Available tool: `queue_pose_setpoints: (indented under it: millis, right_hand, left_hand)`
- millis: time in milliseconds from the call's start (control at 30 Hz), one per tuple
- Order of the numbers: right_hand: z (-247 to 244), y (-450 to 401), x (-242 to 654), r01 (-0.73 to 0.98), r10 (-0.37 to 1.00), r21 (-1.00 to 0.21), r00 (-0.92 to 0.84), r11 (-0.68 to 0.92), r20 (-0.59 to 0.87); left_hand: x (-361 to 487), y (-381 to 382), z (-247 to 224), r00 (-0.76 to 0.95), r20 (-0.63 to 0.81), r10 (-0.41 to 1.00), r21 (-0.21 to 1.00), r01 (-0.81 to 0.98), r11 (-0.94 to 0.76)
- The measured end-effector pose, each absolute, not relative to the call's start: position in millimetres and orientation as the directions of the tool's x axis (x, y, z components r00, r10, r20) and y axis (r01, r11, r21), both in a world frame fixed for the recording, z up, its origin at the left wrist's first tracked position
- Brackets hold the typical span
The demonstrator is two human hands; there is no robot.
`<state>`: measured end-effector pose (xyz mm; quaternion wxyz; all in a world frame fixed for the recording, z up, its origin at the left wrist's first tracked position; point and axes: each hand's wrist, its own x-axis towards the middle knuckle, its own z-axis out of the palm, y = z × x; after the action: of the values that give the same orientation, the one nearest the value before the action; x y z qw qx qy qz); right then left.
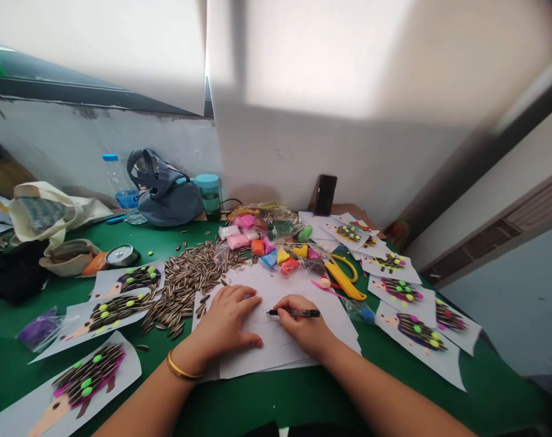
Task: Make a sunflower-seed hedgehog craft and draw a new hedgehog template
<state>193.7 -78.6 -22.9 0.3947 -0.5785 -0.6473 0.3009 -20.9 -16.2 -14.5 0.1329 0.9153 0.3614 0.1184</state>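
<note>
White paper sheets (244, 358) lie stacked on the green table, with faint pencil-like lines on the top one. My right hand (303, 325) is closed round a black pen (306, 313), its tip pointing left at the paper. Flat on the left part of the sheet rests my left hand (228, 321), fingers apart and holding nothing; a gold bangle (180, 369) circles that wrist. Beside it spreads a pile of striped sunflower seeds (180, 285). Packets of coloured clay (258, 246) sit behind the paper.
Finished hedgehog pictures (94, 379) lie at the left, and more hedgehog pictures (415, 334) at the right. Yellow-handled scissors (349, 270) are right of the clay. A phone (325, 195) leans on the wall. A blue bag (169, 197), green-liquid cup (208, 197) and bottle (121, 182) stand behind.
</note>
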Motion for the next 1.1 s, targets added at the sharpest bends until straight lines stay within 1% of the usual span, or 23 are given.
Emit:
queue_pose_setpoints:
  millis: [133, 633, 800, 1100]
  right_hand:
    - [-23.6, -78.3, 193.9, 0.523, 0.985, -0.837, -0.024, 0.16, 0.173]
    - [-22.3, -78.6, 192.8, 0.544, 0.984, -0.823, -0.031, 0.163, 0.175]
    - [-22.5, -79.0, 192.8, 0.545, 0.988, -0.826, -0.029, 0.144, 0.154]
    - [-20.5, -79.2, 194.1, 0.51, 0.987, -0.848, -0.006, 0.14, 0.159]
  left_hand:
    - [-20.2, -16.2, -13.7, 0.71, 0.109, 0.695, 0.328, 0.634, -0.7]
    - [-21.6, -16.0, -18.0, 0.709, 0.14, 0.692, 0.355, 0.616, -0.703]
    - [-21.1, -16.3, -17.3, 0.707, 0.136, 0.694, 0.351, 0.621, -0.701]
    - [-21.8, -15.8, -18.4, 0.708, 0.143, 0.691, 0.355, 0.616, -0.704]
